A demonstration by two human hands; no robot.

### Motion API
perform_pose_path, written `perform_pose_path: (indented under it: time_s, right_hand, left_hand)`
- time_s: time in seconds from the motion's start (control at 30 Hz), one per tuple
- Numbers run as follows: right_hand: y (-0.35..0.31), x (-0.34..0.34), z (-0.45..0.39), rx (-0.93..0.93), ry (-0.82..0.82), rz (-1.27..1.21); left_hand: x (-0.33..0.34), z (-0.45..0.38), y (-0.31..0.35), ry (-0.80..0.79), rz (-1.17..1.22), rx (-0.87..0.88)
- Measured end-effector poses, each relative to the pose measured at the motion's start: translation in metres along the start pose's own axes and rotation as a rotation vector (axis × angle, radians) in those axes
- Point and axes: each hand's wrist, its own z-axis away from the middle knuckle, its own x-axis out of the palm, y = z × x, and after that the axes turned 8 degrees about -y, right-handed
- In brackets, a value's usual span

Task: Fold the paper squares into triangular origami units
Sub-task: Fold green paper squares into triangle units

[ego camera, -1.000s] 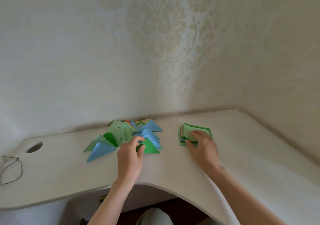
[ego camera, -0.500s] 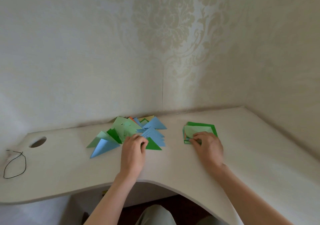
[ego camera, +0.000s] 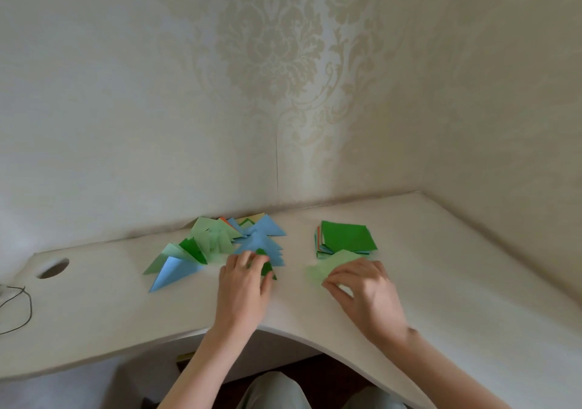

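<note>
A person seated at a pale curved desk (ego camera: 441,282) is working with both bare hands on coloured paper, with the stack of square paper sheets (ego camera: 345,238), a dark green sheet on top, serving as the landmark near the back of the desk. Just in front of that stack, the right hand (ego camera: 362,285) is pinching a single light green paper square (ego camera: 330,268) between curled fingers and thumb, the sheet blurred and lying low over the desk, touching the stack's front edge or nearly so. To the left of the stack, the left hand (ego camera: 244,285) is curling its fingers round a dark green folded paper triangle (ego camera: 266,265) at the near edge of a loose pile of folded blue and green paper triangles (ego camera: 220,244). That pile is spreading leftward, well apart from the stack, with a large blue triangle at its near left corner. Far to the left of the stack, a round cable hole (ego camera: 53,268) is showing in the desk, and a thin dark cord (ego camera: 22,308) is lying beyond it at the edge. Patterned cream wallpaper (ego camera: 283,62) is rising behind the stack.
</note>
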Motion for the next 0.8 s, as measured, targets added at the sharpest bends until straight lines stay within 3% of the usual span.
perform_pose_path:
  time_s: [0.1, 0.23, 0.8]
  right_hand:
    - [-0.001, 0.006, 0.009, 0.028, -0.082, -0.002]
    - [0.000, 0.010, 0.014, 0.071, -0.130, -0.073]
    - [0.004, 0.013, 0.002, 0.460, -0.223, -0.468]
  left_hand:
    - [0.002, 0.007, 0.021, -0.055, 0.272, 0.134]
    - [0.005, 0.013, 0.040, -0.261, 0.500, 0.197]
    - [0.023, -0.004, 0.054, -0.225, 0.466, 0.114]
